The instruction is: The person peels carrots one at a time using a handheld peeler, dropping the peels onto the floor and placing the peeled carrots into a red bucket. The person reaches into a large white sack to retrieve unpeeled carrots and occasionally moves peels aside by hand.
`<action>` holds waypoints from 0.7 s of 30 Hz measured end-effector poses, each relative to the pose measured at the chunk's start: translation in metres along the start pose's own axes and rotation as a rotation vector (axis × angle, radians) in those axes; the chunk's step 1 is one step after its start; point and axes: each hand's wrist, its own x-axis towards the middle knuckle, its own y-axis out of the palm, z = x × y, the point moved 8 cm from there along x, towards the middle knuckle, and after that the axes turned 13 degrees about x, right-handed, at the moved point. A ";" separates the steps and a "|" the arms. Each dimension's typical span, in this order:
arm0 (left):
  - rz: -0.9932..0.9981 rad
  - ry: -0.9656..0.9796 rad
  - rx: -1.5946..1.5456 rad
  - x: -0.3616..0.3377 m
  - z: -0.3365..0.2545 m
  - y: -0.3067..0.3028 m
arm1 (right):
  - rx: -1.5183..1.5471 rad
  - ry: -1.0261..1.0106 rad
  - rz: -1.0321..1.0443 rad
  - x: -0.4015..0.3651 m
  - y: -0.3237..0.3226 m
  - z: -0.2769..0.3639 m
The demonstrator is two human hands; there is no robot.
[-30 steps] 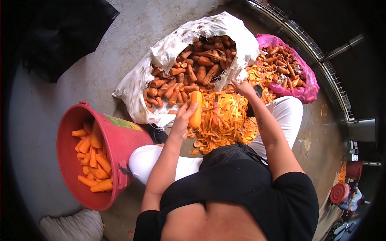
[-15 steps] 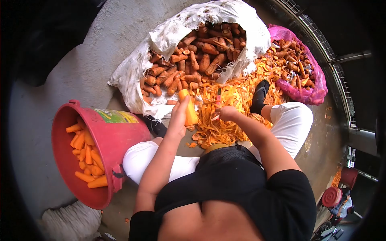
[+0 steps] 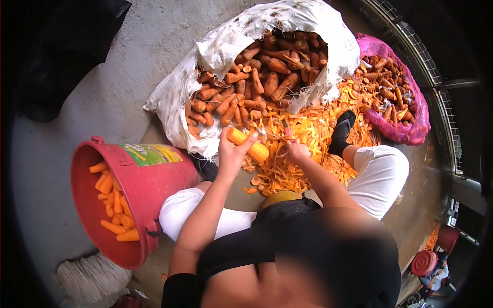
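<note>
A peeled orange carrot point(image 3: 257, 151) lies slanted in my left hand point(image 3: 232, 154), with thumb and fingers closed round it. To the right, my right hand point(image 3: 298, 151) grips a small red-handled tool point(image 3: 288, 133) with a narrow dark end pointing away from me; its exact kind is too small to tell. The tool and the carrot are apart. Below both hands spreads a heap of carrot peelings point(image 3: 303, 128). Just beyond stands a white sack point(image 3: 336, 51), torn open and full of unpeeled carrots point(image 3: 272, 84).
On the left a red bucket point(image 3: 164, 172) tilts on its side, with peeled carrots point(image 3: 117, 203) inside. A pink net sack point(image 3: 422, 115) of carrots and scraps lies at the far right. A crumpled pale sack point(image 3: 95, 280) rests at lower left. A person point(image 3: 436, 277) is at lower right.
The carrot has turned from nearly upright to a slant in my left hand. My right hand has shifted slightly right, and the tool's dark end now shows. The whole view has shifted a little.
</note>
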 end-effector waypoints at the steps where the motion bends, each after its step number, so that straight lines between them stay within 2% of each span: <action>1: -0.023 0.000 0.039 0.001 0.002 -0.003 | 0.012 -0.006 0.006 -0.002 -0.008 -0.004; 4: -0.068 0.045 0.104 0.006 -0.001 -0.010 | 0.039 -0.047 0.048 -0.012 -0.033 -0.016; 7: -0.081 0.170 0.186 0.001 -0.019 -0.012 | 0.280 -0.118 0.004 -0.032 -0.065 -0.014; 10: -0.016 0.021 -0.029 0.000 -0.007 -0.011 | 0.467 -0.016 0.095 -0.064 -0.103 -0.013; 11: 0.020 -0.109 -0.184 -0.003 -0.001 -0.009 | 0.531 0.023 0.118 -0.070 -0.110 -0.017; 13: 0.101 -0.381 -0.490 -0.017 0.006 -0.001 | 0.601 -0.102 0.033 -0.067 -0.113 -0.030; 14: 0.100 -0.485 -0.541 -0.017 0.029 -0.001 | 0.517 -0.169 -0.110 -0.068 -0.116 -0.039; 15: 0.120 -0.488 -0.565 -0.020 0.030 -0.002 | 0.428 -0.238 -0.254 -0.080 -0.130 -0.036; 17: 0.153 -0.492 -0.616 -0.027 0.032 -0.004 | 0.444 -0.164 -0.242 -0.092 -0.140 -0.041; 19: 0.145 -0.456 -0.664 -0.037 0.024 -0.009 | 0.849 -0.068 -0.181 -0.129 -0.154 -0.023; 20: 0.134 -0.441 -0.700 -0.042 0.019 -0.009 | 1.129 -0.079 -0.087 -0.122 -0.140 -0.024; 21: 0.124 -0.427 -0.734 -0.047 0.015 -0.010 | 1.406 -0.246 -0.128 -0.137 -0.147 0.001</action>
